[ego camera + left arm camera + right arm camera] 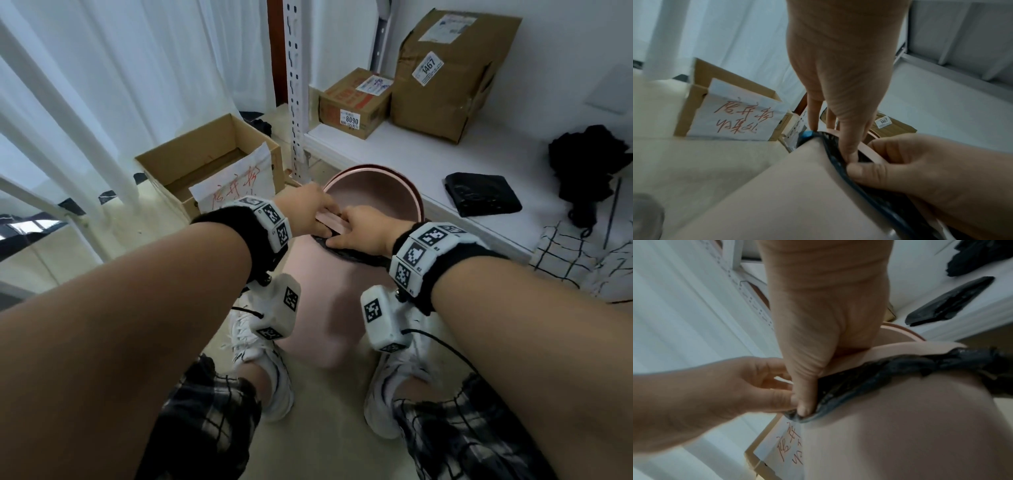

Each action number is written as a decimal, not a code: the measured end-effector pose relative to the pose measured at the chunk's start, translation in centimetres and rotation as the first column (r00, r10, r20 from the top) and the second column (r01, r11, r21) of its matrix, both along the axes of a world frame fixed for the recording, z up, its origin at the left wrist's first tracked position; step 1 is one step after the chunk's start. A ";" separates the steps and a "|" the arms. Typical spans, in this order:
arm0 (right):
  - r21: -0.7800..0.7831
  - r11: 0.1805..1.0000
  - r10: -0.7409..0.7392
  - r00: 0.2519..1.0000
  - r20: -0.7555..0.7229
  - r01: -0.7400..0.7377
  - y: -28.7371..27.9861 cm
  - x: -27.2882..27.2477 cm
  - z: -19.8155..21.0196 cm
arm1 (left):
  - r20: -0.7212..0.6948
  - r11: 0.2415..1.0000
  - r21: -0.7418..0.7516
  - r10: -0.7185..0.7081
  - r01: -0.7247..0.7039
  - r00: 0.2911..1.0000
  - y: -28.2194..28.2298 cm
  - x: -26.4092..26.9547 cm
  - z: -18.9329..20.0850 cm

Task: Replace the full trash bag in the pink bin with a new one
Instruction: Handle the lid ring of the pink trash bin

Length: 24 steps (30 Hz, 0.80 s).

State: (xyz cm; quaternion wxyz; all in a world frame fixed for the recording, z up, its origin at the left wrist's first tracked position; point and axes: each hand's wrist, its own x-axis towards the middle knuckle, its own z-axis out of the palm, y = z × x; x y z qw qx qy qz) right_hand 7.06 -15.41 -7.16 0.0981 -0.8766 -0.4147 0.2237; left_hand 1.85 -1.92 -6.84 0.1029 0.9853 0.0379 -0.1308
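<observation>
The pink bin (322,308) stands on the floor between my feet, its round lid (373,195) tipped up at the back. A black trash bag's edge (356,255) is rolled over the near rim, also seen as the bag edge (838,155) and bag edge (869,378). My left hand (325,214) reaches over the rim, thumb (849,151) outside on the bag edge. My right hand (337,236) pinches the same edge beside it, thumb (803,408) pressed on the black plastic. A pink rim strip (330,221) shows between both hands. The bag's contents are hidden.
A folded black bag (483,193) and a crumpled black item (589,164) lie on the low white shelf (394,150), with two taped cartons (452,72) behind. An open cardboard box (205,161) with a handwritten sheet stands left of the bin. White curtains hang at left.
</observation>
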 end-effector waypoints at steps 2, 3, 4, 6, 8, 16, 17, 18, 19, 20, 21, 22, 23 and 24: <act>-0.029 1.000 0.000 0.999 0.037 0.001 0.2 -0.6 0.3 | 0.037 0.994 -0.026 0.107 -0.106 0.994 -0.1 -0.7 -0.5; -0.033 0.999 -0.003 0.999 0.053 0.005 0.2 -0.9 0.3 | 0.054 0.985 -0.064 0.166 -0.162 0.985 -0.1 -1.2 -0.8; -0.026 0.999 -0.020 0.998 0.063 0.022 0.2 -1.0 0.2 | 0.063 0.971 -0.117 0.216 -0.207 0.974 -0.1 -1.7 -1.4; 0.010 0.998 -0.063 0.996 0.059 0.062 -0.1 -1.2 -0.2 | -0.054 0.916 -0.261 0.303 -0.306 0.952 -0.1 -2.8 -2.4; 0.079 0.988 -0.133 0.991 0.032 0.130 -0.5 -1.3 -0.9 | -0.240 0.830 -0.399 0.316 -0.390 0.918 -0.3 -3.9 -3.2; 0.013 0.980 -0.200 0.980 0.016 0.200 -2.8 -0.7 -0.6 | -0.213 0.804 -0.478 0.286 -0.355 0.934 -3.2 -4.5 -4.1; 0.012 0.981 -0.196 0.980 0.024 0.195 -3.0 -0.6 -0.6 | -0.209 0.811 -0.464 0.291 -0.357 0.934 -3.4 -4.5 -4.3; 0.022 0.981 -0.195 0.980 0.030 0.194 -3.1 -0.7 -0.7 | -0.198 0.817 -0.450 0.302 -0.360 0.932 -3.5 -4.6 -4.4; 0.040 0.980 -0.197 0.980 0.033 0.195 -3.0 -0.8 -0.7 | -0.185 0.817 -0.443 0.319 -0.368 0.930 -3.6 -4.6 -4.4; 0.059 0.980 -0.192 0.981 0.036 0.190 -2.8 -0.9 -0.8 | -0.179 0.810 -0.446 0.336 -0.381 0.925 -3.8 -4.8 -4.2; 0.066 0.983 -0.177 0.983 0.044 0.174 -2.5 -1.2 -0.7 | -0.172 0.797 -0.459 0.353 -0.392 0.920 -4.0 -4.9 -4.2; 0.064 0.987 -0.151 0.987 0.057 0.147 -2.2 -1.3 -0.7 | -0.157 0.789 -0.478 0.356 -0.387 0.921 -4.3 -5.1 -3.9; 0.054 0.992 -0.118 0.990 0.077 0.114 -1.9 -1.4 -0.6 | -0.157 0.785 -0.482 0.359 -0.389 0.920 -4.5 -5.1 -3.8; 0.044 0.996 -0.085 0.991 0.100 0.081 -1.6 -1.5 -0.5 | -0.144 0.777 -0.499 0.363 -0.384 0.921 -4.6 -5.3 -3.6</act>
